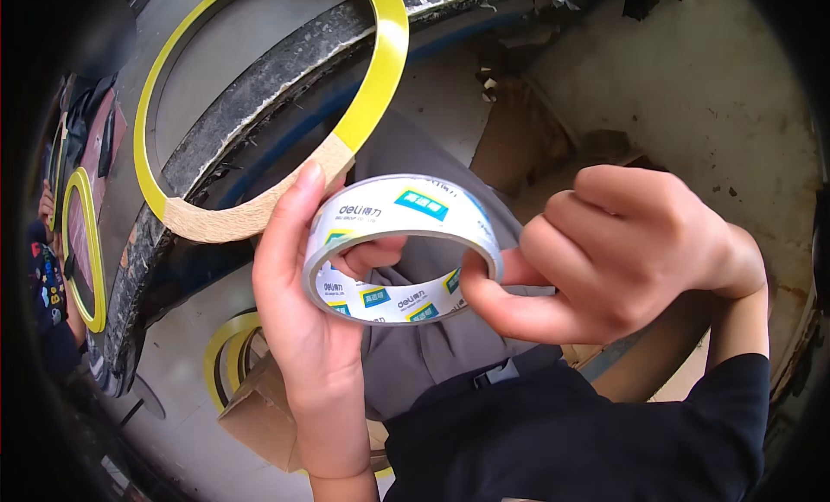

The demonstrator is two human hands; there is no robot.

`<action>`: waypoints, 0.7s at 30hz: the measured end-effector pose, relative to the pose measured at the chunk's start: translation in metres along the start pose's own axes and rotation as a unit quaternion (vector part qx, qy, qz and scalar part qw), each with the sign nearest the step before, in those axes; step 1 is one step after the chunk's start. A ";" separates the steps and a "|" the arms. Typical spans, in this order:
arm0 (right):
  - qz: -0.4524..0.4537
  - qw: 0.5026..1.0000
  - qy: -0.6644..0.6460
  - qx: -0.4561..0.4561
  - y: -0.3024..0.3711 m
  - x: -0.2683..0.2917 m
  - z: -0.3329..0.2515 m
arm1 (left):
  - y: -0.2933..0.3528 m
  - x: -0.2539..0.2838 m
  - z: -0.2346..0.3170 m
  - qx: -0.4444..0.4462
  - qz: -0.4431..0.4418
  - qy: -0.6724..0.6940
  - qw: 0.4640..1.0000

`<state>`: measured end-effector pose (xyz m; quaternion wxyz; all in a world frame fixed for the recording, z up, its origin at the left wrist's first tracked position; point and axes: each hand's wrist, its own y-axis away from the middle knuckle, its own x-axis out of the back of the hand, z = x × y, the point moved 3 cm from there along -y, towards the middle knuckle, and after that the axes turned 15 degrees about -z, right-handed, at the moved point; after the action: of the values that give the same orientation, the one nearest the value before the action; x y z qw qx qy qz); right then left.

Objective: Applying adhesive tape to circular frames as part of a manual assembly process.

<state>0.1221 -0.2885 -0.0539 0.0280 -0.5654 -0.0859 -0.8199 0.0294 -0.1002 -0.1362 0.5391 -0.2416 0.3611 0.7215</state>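
My left hand (307, 329) is wrapped round a roll of clear tape (376, 210), its fingers reaching behind and into the core. White with coloured printed patches shows on the roll's inside and outside. At the roll's right rim my right hand (614, 251) is closed, thumb and forefinger pinching the edge; a loose tape end cannot be made out. Just behind the roll a large yellow ring (385, 70) leans over the table edge. Its near part is covered in tan crinkled paper (251, 215), and my left thumb overlaps that paper.
The dark, worn table edge (277, 78) curves across the left. At far left another person's hand (46, 199) is near another yellow ring (85, 251). A cardboard box (264, 415) and more yellow rings (214, 364) lie below the table. Cardboard scraps (519, 139) lie on the floor.
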 end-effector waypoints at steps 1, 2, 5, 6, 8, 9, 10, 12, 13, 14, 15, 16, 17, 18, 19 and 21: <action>0.023 1.000 -0.014 0.004 -0.001 -0.007 -0.004 | 0.002 -0.003 0.001 0.006 0.006 -0.004 1.000; 0.045 0.999 -0.023 0.010 -0.001 -0.011 -0.006 | 0.003 -0.004 0.000 -0.006 0.061 0.024 0.998; 0.077 0.997 -0.027 -0.003 -0.003 -0.018 -0.009 | 0.006 -0.004 -0.001 -0.035 0.147 0.038 0.988; 0.080 0.996 -0.032 -0.001 -0.005 -0.023 -0.009 | 0.004 0.005 0.002 0.006 0.035 0.049 0.998; 0.110 0.993 -0.037 0.006 -0.010 -0.031 -0.011 | 0.006 0.010 0.008 0.068 -0.089 0.081 0.990; 0.111 0.993 -0.044 0.005 -0.012 -0.034 -0.014 | 0.009 0.004 0.006 0.072 -0.083 0.080 0.991; 0.119 0.991 -0.068 -0.005 -0.011 -0.039 -0.013 | 0.005 -0.005 0.003 0.047 0.025 0.066 0.996; 0.124 0.987 -0.096 -0.021 -0.008 -0.043 -0.012 | 0.001 -0.005 0.000 0.030 0.074 0.018 0.997; 0.127 0.965 -0.231 -0.010 -0.005 -0.043 -0.009 | -0.001 0.000 -0.003 0.037 0.073 0.017 0.997; 0.131 0.923 -0.361 0.001 -0.003 -0.042 -0.008 | 0.001 0.001 -0.002 0.000 0.030 0.010 1.000; 0.131 0.921 -0.366 -0.003 -0.004 -0.040 -0.015 | 0.004 0.004 -0.002 -0.036 -0.012 0.005 0.999; 0.170 0.787 -0.593 -0.022 -0.007 -0.041 -0.020 | 0.011 0.020 -0.006 -0.119 -0.076 -0.007 0.990; 0.194 0.600 -0.775 -0.045 -0.006 -0.047 -0.026 | 0.009 0.014 -0.009 -0.113 -0.080 0.000 0.990; 0.177 0.501 -0.844 -0.070 -0.002 -0.047 -0.033 | 0.008 0.002 -0.009 -0.109 0.003 -0.091 0.990; 0.177 0.500 -0.844 -0.078 0.002 -0.037 -0.034 | 0.009 -0.008 -0.013 -0.104 0.084 -0.181 0.974; 0.106 0.096 -0.973 -0.180 0.007 -0.022 -0.036 | 0.006 -0.016 -0.001 -0.045 0.064 -0.116 0.990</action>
<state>0.0977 -0.3025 -0.0863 -0.0955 -0.8665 0.1720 0.4588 0.0283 -0.1117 -0.1233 0.5184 -0.1567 0.2783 0.7932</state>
